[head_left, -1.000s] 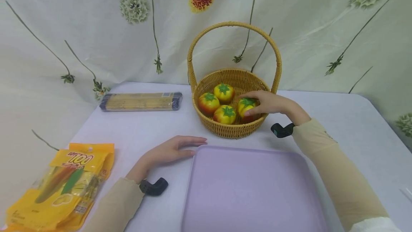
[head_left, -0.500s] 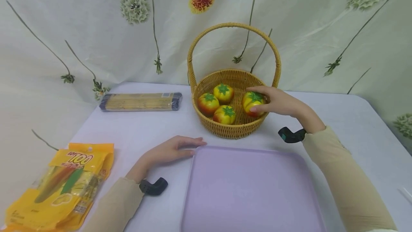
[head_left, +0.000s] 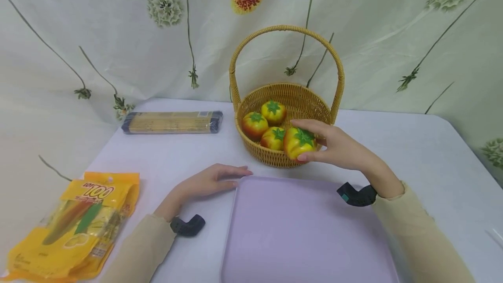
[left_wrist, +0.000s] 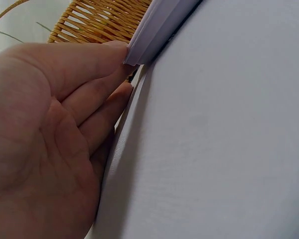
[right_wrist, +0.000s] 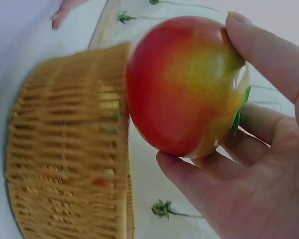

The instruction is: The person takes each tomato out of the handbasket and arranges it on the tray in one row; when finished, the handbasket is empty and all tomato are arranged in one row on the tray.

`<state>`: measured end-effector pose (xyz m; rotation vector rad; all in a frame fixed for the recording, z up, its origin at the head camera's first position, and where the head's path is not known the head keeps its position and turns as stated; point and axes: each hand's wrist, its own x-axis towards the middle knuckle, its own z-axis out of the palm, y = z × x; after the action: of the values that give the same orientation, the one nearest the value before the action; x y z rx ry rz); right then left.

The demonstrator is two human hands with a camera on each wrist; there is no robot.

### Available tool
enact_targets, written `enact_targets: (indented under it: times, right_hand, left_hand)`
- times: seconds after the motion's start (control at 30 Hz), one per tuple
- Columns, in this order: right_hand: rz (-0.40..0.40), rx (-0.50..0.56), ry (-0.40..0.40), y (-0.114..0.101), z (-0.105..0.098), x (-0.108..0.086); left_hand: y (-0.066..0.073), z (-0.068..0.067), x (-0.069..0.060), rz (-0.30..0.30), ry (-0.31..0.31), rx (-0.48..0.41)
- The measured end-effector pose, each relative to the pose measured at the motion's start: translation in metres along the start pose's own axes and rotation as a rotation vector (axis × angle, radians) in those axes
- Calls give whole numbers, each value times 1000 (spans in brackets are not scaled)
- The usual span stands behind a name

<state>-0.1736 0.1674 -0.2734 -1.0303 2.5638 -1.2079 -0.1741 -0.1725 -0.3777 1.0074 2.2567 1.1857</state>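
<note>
Tomato-like fruit [head_left: 297, 146], yellow and red with a green leafy cap, sits in the right hand [head_left: 341, 147], over the near right side of the wicker basket [head_left: 271, 157]. The thumb lies along its near side and the fingers round its far side, spread just as wide as the fruit. In the right wrist view its edge meets the basket's rim; whether they touch, I cannot tell. The step looks like a lift over that rim, best done with the fruit's underside well above the wicker before any lowering. Its skin looks smooth and glossy, so an even squeeze from opposed thumb and fingers should be safer than a hard pinch. Three similar fruits [head_left: 254, 126] lie to the left in the basket; a path toward the near right should avoid nudging them. The left hand [head_left: 206, 181] holds nothing, fingers loosely extended at the far left corner of the lilac tray [head_left: 310, 230], where a light touch could steady it.
</note>
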Motion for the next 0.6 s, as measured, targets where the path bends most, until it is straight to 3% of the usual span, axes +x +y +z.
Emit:
enact_targets:
  times: [0.3, 0.6]
  right_hand:
    - [-74, 13, -45, -15, 31, -8]
    - [-178, -39, -97, -11, 74, 0]
  left_hand:
    - [-2, 1, 0, 5, 10, 0]
    - [-4, 1, 1, -10, 8, -2]
